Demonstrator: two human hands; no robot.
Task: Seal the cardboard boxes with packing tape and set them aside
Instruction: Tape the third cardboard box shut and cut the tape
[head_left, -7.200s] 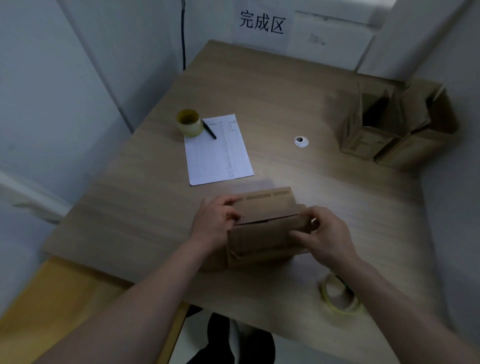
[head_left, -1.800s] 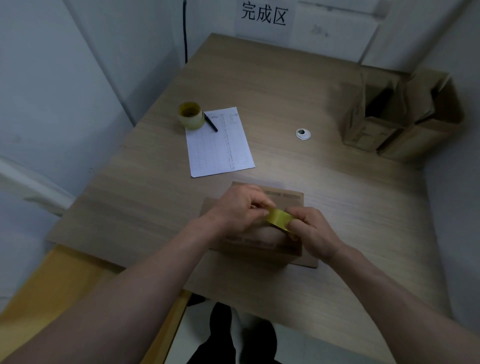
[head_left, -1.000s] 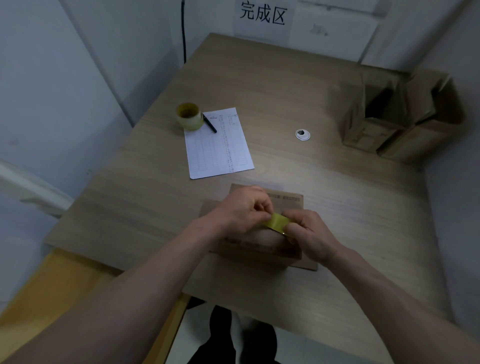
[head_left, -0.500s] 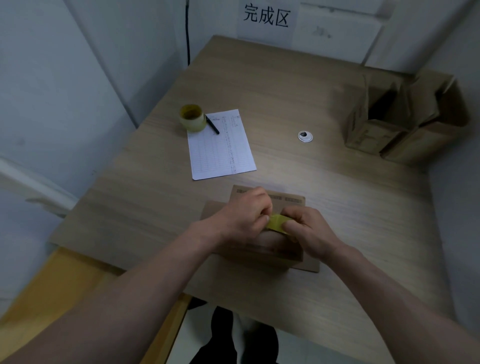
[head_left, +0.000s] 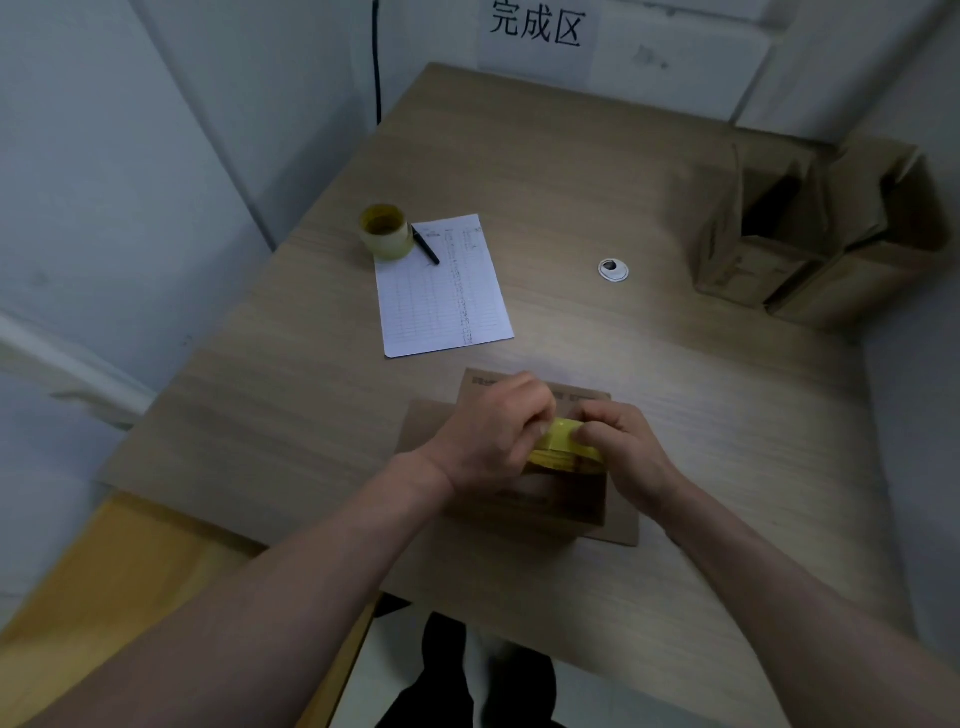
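I see both hands, left (head_left: 488, 436) and right (head_left: 621, 447), pinching the yellow packing tape roll (head_left: 563, 449) over the flat brown cardboard box (head_left: 524, 499), lower centre, its long axis running left-right.

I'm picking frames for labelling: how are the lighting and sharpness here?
Head view: dim, flat light with a pale glare patch on the table; wide-angle bending at the edges; tape roll and both hands sharp enough, open boxes at far right soft and murky.

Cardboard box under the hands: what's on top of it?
Both hands, left hand and right hand, grip a yellow tape roll over the cardboard box. They cover the seam, so any tape laid there can't be seen.
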